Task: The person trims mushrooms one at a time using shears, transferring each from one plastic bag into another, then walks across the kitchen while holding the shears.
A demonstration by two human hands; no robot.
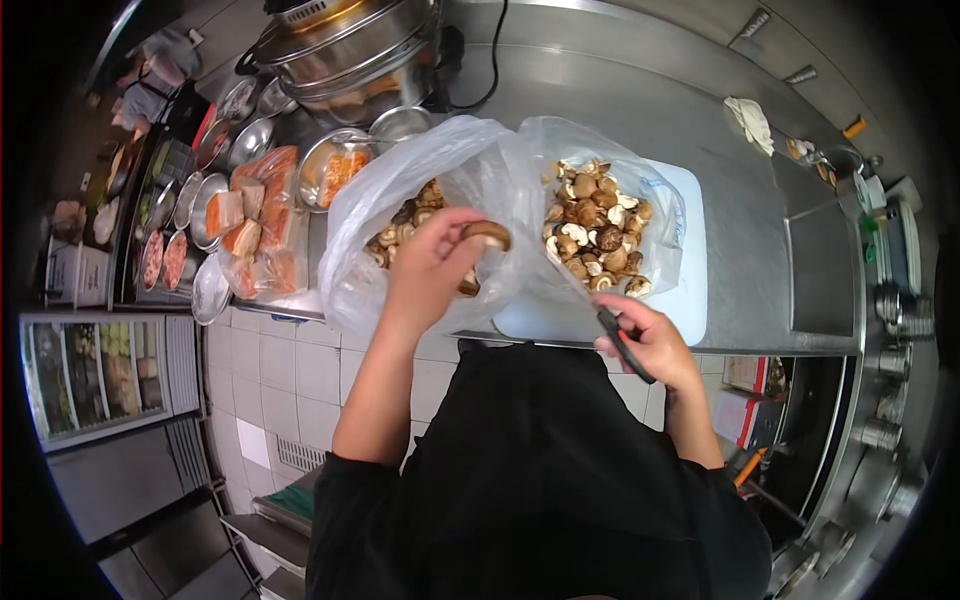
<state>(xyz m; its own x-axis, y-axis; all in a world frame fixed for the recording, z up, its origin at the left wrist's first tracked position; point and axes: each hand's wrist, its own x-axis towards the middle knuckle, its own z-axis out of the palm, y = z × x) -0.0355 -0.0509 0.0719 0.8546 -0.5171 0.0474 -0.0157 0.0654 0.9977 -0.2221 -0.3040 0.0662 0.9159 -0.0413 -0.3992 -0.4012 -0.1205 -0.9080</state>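
Left hand (432,262): seen above the mouth of a whitish, translucent plastic bag (352,235), fingers bent and drawn nearly together, thumb opposed. A single curved, brown-capped mushroom (488,233) is pinched at the fingertips, its rounded dark cap turned upward and a paler underside partly shown. More brown and cream mushrooms (388,240) are held inside that bag, below and beside the wrist, partly hidden by hand and plastic. Right hand (652,342): fingers closed around a slim knife with a black-and-red handle (627,348), the grip crossed by the thumb and forefinger. The thin blade is angled away from the body and toward the left, along the near left side of a clear plastic bag (664,235); whether anything is touched by the blade cannot be told. In this second bag a heap of brown, round-capped mushrooms with white stems and pieces (597,208) is gathered. The bag is set on a white, round-cornered cutting board (688,310), which is laid on a grey stainless-steel counter (745,245). Beyond the left bag, orange-pink blocks wrapped in clear plastic (268,220) are placed near a round metal bowl of orange food (340,178).
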